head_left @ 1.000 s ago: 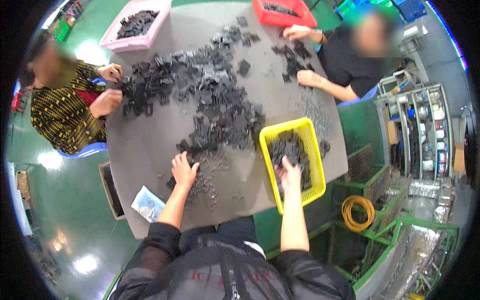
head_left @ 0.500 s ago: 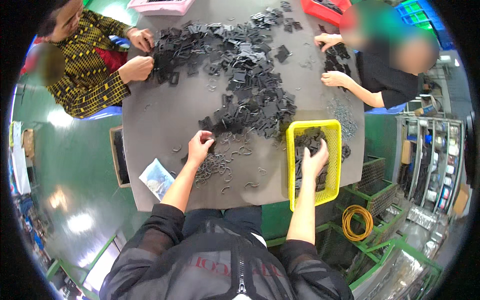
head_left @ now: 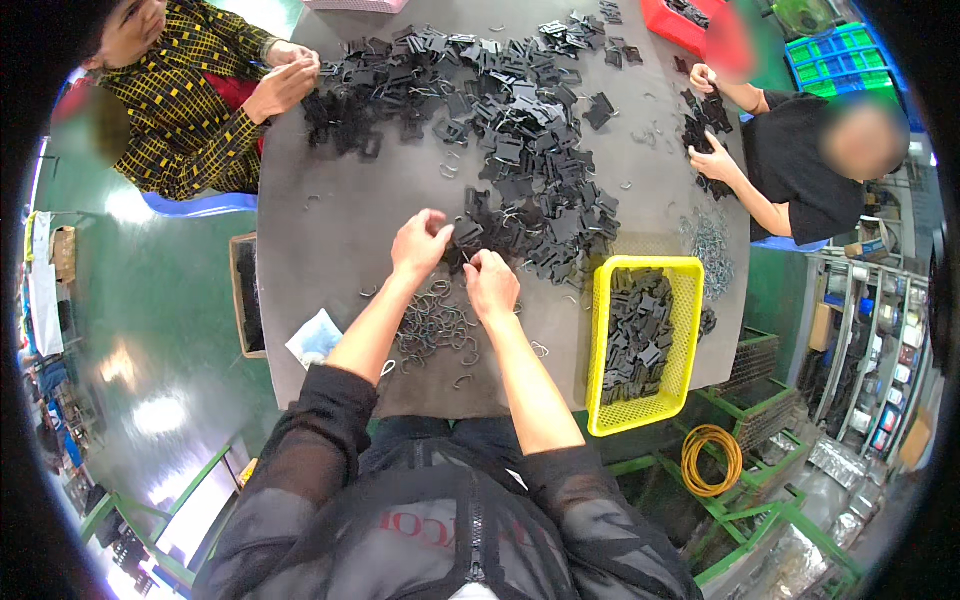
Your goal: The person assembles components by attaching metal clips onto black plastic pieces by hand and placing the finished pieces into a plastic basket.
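Observation:
My left hand [head_left: 422, 243] is closed, its thumb and fingers pinching a black plastic buckle part [head_left: 467, 233] at the near end of the big pile. Just right of it and nearer to me, my right hand [head_left: 491, 287] has its fingertips pressed together; a thin pale glint shows there, but what they grip is too small to name. Beneath and between my wrists lie loose curved metal wire rings [head_left: 436, 325]. A large heap of black plastic parts [head_left: 525, 140] spreads over the grey table [head_left: 340, 215]. To the right stands a yellow basket [head_left: 598, 345] holding many black pieces [head_left: 640, 335].
A white-and-blue packet [head_left: 314, 338] lies at the table's near left. Small metal pieces [head_left: 708, 250] lie beyond the basket. Two co-workers sit left and right, their hands [head_left: 285, 85] on black parts. A red tray [head_left: 675, 25] and a pink tray [head_left: 355, 4] stand at the far edge.
My right hand has left the yellow basket and come left beside my left hand. The left hand has moved forward and slightly right. The co-worker on the right has lifted black parts.

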The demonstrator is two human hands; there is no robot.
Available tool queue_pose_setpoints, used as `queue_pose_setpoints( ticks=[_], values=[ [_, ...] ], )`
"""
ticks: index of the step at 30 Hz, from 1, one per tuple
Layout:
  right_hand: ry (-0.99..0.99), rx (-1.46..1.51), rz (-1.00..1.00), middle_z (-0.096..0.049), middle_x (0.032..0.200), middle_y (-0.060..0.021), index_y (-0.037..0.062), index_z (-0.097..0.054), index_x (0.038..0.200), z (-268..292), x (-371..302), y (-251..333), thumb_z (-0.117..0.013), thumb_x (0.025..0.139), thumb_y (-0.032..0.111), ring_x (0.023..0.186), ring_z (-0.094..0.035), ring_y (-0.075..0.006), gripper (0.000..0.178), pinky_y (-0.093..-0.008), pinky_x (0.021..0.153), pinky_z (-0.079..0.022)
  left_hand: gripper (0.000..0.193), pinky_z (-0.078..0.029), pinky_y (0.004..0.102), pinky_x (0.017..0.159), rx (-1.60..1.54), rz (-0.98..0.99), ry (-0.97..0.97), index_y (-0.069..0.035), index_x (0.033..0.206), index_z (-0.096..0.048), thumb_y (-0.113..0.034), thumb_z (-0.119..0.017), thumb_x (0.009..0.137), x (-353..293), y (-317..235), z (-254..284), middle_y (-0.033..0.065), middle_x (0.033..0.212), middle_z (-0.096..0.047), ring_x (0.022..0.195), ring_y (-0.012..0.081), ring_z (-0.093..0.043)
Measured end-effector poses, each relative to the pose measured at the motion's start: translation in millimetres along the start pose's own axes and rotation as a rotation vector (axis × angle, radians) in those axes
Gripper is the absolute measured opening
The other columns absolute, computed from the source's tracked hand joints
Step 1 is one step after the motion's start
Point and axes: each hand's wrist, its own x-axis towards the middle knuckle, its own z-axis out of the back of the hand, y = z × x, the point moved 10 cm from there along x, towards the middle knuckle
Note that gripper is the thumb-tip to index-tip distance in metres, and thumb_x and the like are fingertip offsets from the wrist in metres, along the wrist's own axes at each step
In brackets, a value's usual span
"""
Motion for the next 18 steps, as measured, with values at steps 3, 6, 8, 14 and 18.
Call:
queue_pose_setpoints(
  ticks=[3,6,8,14,18],
  values=[
    [-0.058,0.146,-0.017,-0.059,0.082,-0.0076,0.008,-0.057,0.082,36,-19,-1,-0.066,0.076,0.016,0.072,-0.061,-0.0277,0.013,-0.0392,0.061,-0.048,0.04,-0.048,0.0382,0.075,0.341,-0.219,-0.007,-0.021,0.11,-0.057,-0.026,-0.069,0.073,22,-34,-21,0.0044,0.091,-0.061,0.084,0.0244,-0.06],
    [-0.163,0.42,0.091,-0.059,0.08,-0.0075,0.0068,-0.058,0.082,66,-37,7,-0.066,0.076,0.01,0.069,-0.062,-0.0246,0.011,-0.0346,0.059,-0.048,0.025,-0.048,0.0421,0.075,0.442,-0.335,0.035,-0.019,0.099,-0.058,-0.025,-0.066,0.075,36,-41,-40,0.0053,0.091,-0.059,0.089,0.0276,-0.059],
    [-0.14,0.339,0.09,-0.058,0.08,-0.0072,0.0062,-0.058,0.082,62,-47,-8,-0.067,0.075,0.009,0.069,-0.062,-0.0244,0.013,-0.035,0.061,-0.048,0.012,-0.047,0.04,0.072,0.512,-0.373,0.075,-0.013,0.087,-0.06,-0.017,-0.063,0.076,41,-52,-49,0.0068,0.087,-0.06,0.086,0.0285,-0.059],
    [-0.275,0.379,0.13,-0.057,0.083,-0.0065,0.0071,-0.059,0.08,85,-65,-29,-0.067,0.074,0.008,0.076,-0.06,-0.0239,0.01,-0.0345,0.062,-0.048,0.008,-0.046,0.0366,0.069,0.295,-0.511,0.02,-0.006,0.084,-0.059,-0.012,-0.06,0.08,17,-94,-28,0.009,0.08,-0.059,0.079,0.0269,-0.058],
    [-0.154,0.43,0.029,-0.056,0.088,-0.0048,0.0083,-0.061,0.078,77,-66,-45,-0.07,0.069,0.007,0.079,-0.058,-0.0223,0.013,-0.0337,0.065,-0.048,0.007,-0.044,0.0278,0.066,0.005,-0.516,-0.12,-0.002,0.087,-0.059,-0.008,-0.059,0.083,-8,-113,8,0.0063,0.079,-0.06,0.073,0.0153,-0.056]
  ],
)
